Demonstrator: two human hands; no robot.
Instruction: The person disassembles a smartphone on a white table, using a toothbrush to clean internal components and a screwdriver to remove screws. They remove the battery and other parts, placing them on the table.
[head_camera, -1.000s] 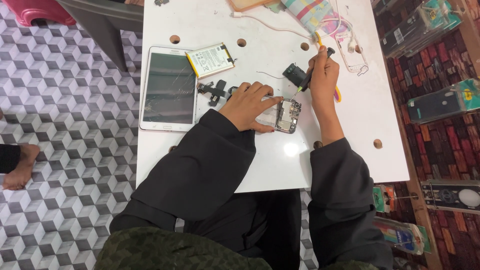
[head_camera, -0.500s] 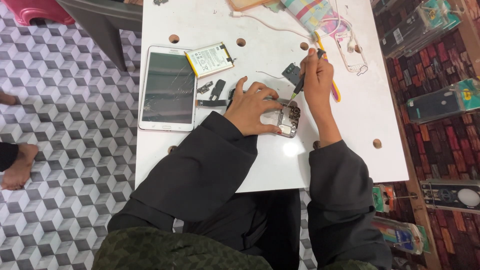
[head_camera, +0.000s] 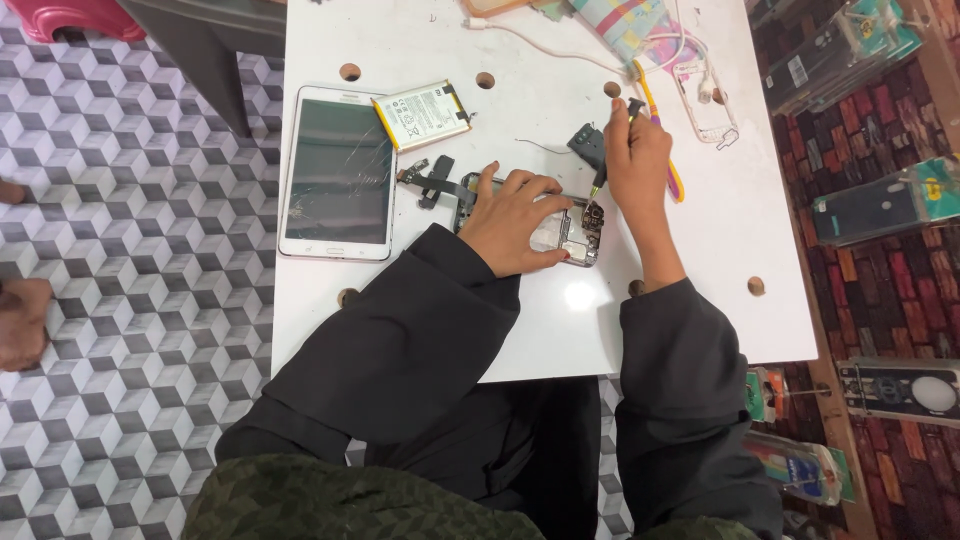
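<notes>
Pinning the opened phone (head_camera: 560, 225) flat on the white worktop (head_camera: 520, 330), my left hand (head_camera: 515, 220) spreads its fingers over the frame, so it cannot slide. My right hand (head_camera: 635, 160) pinches a thin screwdriver (head_camera: 600, 180) upright, its grip closed on the handle, tip touching the phone's right end. A tablet (head_camera: 338, 172) lies left, a loose battery (head_camera: 422, 112) just beyond it, both set aside from the working spot.

1. My left hand (head_camera: 515, 218) presses flat on an opened phone (head_camera: 575, 232) on the white table (head_camera: 680, 310).
2. My right hand (head_camera: 637, 160) holds a screwdriver (head_camera: 606, 165), tip at the phone's corner.
3. A tablet (head_camera: 338, 172) and a battery (head_camera: 422, 114) lie to the left.
</notes>
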